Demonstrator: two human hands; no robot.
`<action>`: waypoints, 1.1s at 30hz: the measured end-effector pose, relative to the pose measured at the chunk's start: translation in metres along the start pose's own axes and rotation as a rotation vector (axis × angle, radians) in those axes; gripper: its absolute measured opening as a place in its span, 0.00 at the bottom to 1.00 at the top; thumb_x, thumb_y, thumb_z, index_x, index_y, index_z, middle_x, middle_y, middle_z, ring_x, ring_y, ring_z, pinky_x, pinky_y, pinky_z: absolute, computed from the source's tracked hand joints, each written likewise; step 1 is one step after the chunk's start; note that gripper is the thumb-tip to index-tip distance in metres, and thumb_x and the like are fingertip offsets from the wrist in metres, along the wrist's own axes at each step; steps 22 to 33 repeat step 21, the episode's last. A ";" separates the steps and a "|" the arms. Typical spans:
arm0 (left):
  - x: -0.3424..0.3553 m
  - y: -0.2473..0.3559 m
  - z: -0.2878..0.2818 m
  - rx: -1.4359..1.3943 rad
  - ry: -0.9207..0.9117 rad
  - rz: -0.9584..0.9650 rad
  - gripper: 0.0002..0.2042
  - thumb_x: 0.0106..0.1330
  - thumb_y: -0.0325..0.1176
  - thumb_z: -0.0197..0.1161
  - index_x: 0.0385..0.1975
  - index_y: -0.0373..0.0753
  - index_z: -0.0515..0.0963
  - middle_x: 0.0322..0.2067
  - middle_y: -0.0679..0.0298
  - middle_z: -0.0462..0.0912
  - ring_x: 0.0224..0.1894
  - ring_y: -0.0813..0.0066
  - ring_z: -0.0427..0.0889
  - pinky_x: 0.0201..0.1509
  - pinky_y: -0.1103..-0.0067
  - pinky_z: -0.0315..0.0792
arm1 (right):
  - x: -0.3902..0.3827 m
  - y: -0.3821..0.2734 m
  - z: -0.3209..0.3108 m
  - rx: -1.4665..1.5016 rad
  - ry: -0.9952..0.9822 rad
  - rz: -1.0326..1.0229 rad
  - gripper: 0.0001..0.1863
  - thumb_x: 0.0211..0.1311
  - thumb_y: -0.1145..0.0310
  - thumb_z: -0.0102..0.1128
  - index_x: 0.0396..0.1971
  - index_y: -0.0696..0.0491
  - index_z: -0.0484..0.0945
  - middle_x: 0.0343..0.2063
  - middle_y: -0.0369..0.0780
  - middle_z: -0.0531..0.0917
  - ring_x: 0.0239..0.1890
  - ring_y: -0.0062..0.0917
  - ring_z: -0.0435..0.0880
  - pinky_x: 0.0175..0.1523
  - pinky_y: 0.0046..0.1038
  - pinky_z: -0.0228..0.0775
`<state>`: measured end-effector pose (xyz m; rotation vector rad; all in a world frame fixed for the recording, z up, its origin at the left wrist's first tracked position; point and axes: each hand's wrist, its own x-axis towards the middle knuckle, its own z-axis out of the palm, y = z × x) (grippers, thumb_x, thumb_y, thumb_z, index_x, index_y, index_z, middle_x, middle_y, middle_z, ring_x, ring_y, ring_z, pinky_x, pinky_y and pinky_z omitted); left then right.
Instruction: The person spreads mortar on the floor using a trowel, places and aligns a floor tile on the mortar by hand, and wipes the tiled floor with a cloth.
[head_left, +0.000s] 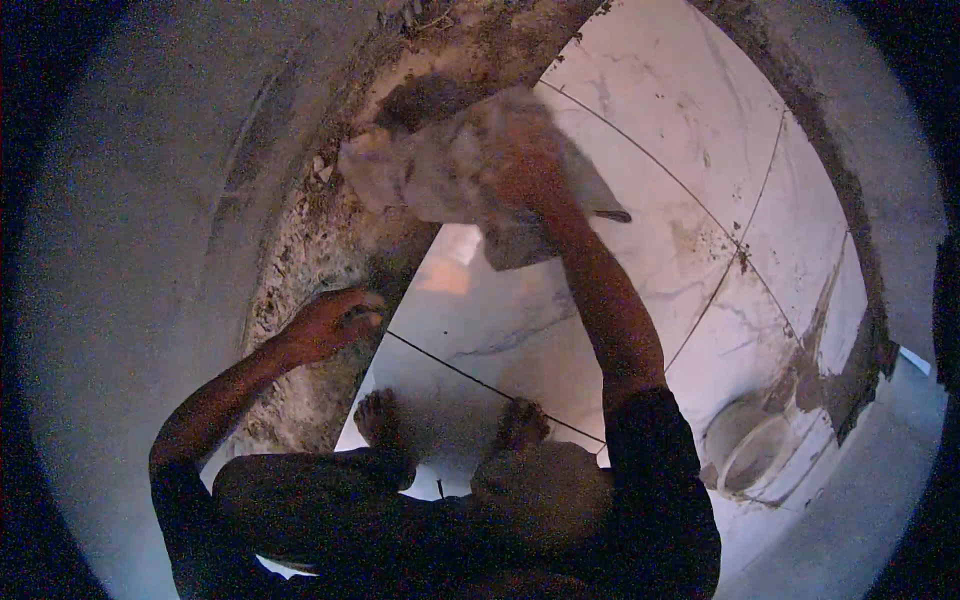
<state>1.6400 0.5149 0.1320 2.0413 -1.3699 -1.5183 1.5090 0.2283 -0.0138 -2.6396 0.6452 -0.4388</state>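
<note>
A crumpled grey cloth (pixel 440 170) spreads over the edge of the tiles and onto the rough ground at their left. My right hand (pixel 525 165) grips it from above, smeared by motion, with the arm stretched forward. Part of the cloth hangs over a white, grey-veined floor tile (pixel 500 310). Lower at the left, my left hand (pixel 335 318) is held above the broken mortar strip beside the tile edge. Its fingers are curled in, and whatever they may hold is hidden.
A strip of rough mortar and dirt (pixel 295 270) runs between the tiles and the grey wall (pixel 150 200). More marbled tiles (pixel 690 130) with dark joints and dirt specks lie to the right. A round bucket (pixel 755 455) stands at the lower right. My bare feet (pixel 520 422) rest on the tiles.
</note>
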 end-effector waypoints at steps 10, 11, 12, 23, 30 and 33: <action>-0.011 -0.004 0.040 0.037 -0.062 0.058 0.15 0.58 0.40 0.52 0.41 0.38 0.69 0.40 0.56 0.73 0.45 0.63 0.72 0.49 0.72 0.64 | -0.032 -0.028 -0.008 -0.078 -0.078 -0.240 0.24 0.48 0.58 0.49 0.44 0.56 0.66 0.46 0.50 0.66 0.50 0.44 0.63 0.51 0.44 0.57; -0.017 0.000 0.040 0.039 -0.064 0.042 0.15 0.58 0.40 0.52 0.41 0.38 0.69 0.40 0.56 0.73 0.45 0.63 0.72 0.49 0.72 0.64 | -0.003 -0.013 -0.012 -0.137 0.038 -0.188 0.23 0.49 0.58 0.48 0.44 0.56 0.66 0.46 0.51 0.66 0.49 0.43 0.64 0.52 0.43 0.57; -0.020 0.004 0.038 0.029 -0.063 0.021 0.16 0.59 0.40 0.52 0.41 0.38 0.69 0.40 0.55 0.73 0.45 0.63 0.72 0.49 0.72 0.64 | 0.021 0.009 -0.021 -0.224 0.183 -0.160 0.23 0.50 0.59 0.48 0.44 0.56 0.66 0.45 0.51 0.67 0.48 0.43 0.65 0.52 0.42 0.57; 0.092 0.062 -0.038 0.085 0.313 0.238 0.19 0.59 0.44 0.51 0.41 0.36 0.69 0.42 0.55 0.73 0.46 0.62 0.71 0.52 0.73 0.62 | -0.074 -0.024 0.001 -0.259 -0.311 -0.045 0.27 0.48 0.56 0.51 0.49 0.52 0.64 0.54 0.51 0.57 0.57 0.48 0.52 0.57 0.52 0.41; 0.092 0.062 -0.038 0.085 0.313 0.238 0.19 0.59 0.44 0.51 0.41 0.36 0.69 0.42 0.55 0.73 0.46 0.62 0.71 0.52 0.73 0.62 | -0.074 -0.024 0.001 -0.259 -0.311 -0.045 0.27 0.48 0.56 0.51 0.49 0.52 0.64 0.54 0.51 0.57 0.57 0.48 0.52 0.57 0.52 0.41; 0.092 0.062 -0.038 0.085 0.313 0.238 0.19 0.59 0.44 0.51 0.41 0.36 0.69 0.42 0.55 0.73 0.46 0.62 0.71 0.52 0.73 0.62 | -0.074 -0.024 0.001 -0.259 -0.311 -0.045 0.27 0.48 0.56 0.51 0.49 0.52 0.64 0.54 0.51 0.57 0.57 0.48 0.52 0.57 0.52 0.41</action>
